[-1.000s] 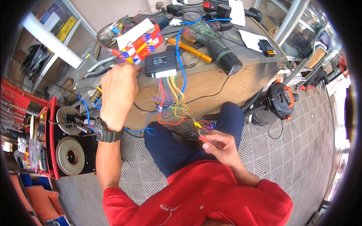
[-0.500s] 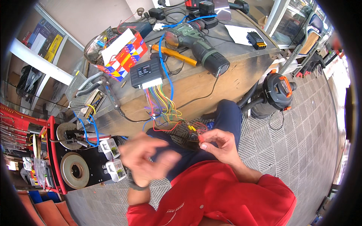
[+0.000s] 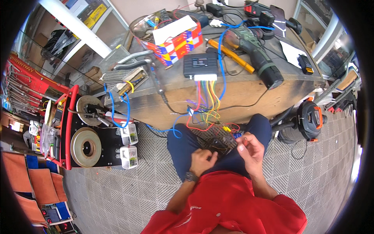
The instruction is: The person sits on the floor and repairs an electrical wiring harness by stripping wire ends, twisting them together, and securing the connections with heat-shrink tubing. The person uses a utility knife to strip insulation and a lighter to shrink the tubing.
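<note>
My right hand (image 3: pixel 251 153) is raised over my right thigh, thumb and fingertips pinched on a thin wire (image 3: pixel 235 135). Close by the fingertips are yellow connectors (image 3: pixel 226 128) in the wire bundle. My left hand (image 3: pixel 201 161) rests low over my lap with its fingers curled in; whatever they hold, if anything, is hidden. Between the hands a small dark object (image 3: pixel 218 144) lies near my knees, too unclear to name. The coloured wires (image 3: pixel 208 97) hang over the bench front from the white plug of a black control box (image 3: pixel 199 66).
On the wooden bench (image 3: pixel 237 103) are a cordless drill (image 3: pixel 259 58), an orange tube (image 3: pixel 233 56), a patterned cardboard box (image 3: pixel 175 46) and a soldering iron (image 3: pixel 157 84). A red tool cart (image 3: pixel 70 128) stands left; a black-and-orange vacuum cleaner (image 3: pixel 307 121) sits right.
My left hand has dropped from its raised, spread pose to my lap and curled up. My right hand stays pinched near the wires. The view has shifted, so the bench appears farther right.
</note>
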The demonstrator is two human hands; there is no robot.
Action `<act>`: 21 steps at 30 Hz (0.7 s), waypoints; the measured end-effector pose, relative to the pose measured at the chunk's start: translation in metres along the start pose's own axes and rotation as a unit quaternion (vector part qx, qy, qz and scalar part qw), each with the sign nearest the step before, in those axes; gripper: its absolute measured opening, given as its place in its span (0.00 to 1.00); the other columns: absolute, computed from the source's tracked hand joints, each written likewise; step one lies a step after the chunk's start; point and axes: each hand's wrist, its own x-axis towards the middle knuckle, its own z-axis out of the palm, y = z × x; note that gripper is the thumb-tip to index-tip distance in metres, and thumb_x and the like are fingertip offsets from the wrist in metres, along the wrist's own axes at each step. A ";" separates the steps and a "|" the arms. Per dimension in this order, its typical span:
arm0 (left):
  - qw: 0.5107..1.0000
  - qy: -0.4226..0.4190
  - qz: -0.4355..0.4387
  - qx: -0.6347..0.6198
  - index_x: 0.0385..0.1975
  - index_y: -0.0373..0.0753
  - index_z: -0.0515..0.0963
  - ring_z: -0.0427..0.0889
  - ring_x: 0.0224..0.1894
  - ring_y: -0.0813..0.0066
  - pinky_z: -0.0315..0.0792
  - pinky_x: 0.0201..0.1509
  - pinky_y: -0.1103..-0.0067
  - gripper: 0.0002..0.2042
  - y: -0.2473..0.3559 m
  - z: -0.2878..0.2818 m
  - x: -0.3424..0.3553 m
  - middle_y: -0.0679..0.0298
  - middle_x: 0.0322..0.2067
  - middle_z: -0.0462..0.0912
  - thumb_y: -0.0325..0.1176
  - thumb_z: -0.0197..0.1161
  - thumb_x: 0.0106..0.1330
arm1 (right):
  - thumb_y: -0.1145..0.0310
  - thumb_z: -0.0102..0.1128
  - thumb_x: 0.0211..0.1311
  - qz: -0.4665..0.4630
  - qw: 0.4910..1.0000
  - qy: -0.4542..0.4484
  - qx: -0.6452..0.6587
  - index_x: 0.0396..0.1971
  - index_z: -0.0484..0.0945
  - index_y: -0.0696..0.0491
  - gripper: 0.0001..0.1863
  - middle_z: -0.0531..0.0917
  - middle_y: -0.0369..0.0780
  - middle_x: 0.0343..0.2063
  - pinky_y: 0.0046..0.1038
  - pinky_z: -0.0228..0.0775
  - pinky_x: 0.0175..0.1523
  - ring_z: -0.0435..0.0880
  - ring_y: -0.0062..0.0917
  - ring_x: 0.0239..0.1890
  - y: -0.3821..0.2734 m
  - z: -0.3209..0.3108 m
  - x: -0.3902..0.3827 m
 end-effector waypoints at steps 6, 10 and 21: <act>0.946 -0.047 -0.278 -0.161 0.24 0.36 0.79 0.63 0.17 0.83 0.58 0.22 0.75 0.18 0.003 0.045 -0.061 0.68 0.13 0.68 0.32 0.80 0.73 | 0.71 0.71 0.81 0.021 0.999 0.027 0.008 0.53 0.87 0.61 0.10 0.79 0.31 0.40 0.20 0.63 0.48 0.71 0.13 0.40 -0.004 0.007 0.009; 0.941 -0.034 -0.258 -0.215 0.25 0.35 0.81 0.63 0.17 0.85 0.58 0.22 0.75 0.16 0.012 0.032 -0.050 0.69 0.13 0.68 0.30 0.79 0.74 | 0.70 0.71 0.81 -0.006 0.999 0.015 -0.036 0.48 0.88 0.61 0.09 0.79 0.28 0.34 0.20 0.63 0.44 0.70 0.12 0.36 -0.010 0.011 0.009; 0.949 0.108 0.127 0.269 0.42 0.38 0.88 0.81 0.54 0.52 0.68 0.63 0.57 0.12 0.052 -0.238 0.318 0.56 0.48 0.87 0.41 0.77 0.71 | 0.62 0.67 0.86 0.027 0.997 0.059 -0.035 0.26 0.87 0.60 0.24 0.80 0.29 0.19 0.23 0.51 0.30 0.64 0.09 0.23 0.003 0.008 0.017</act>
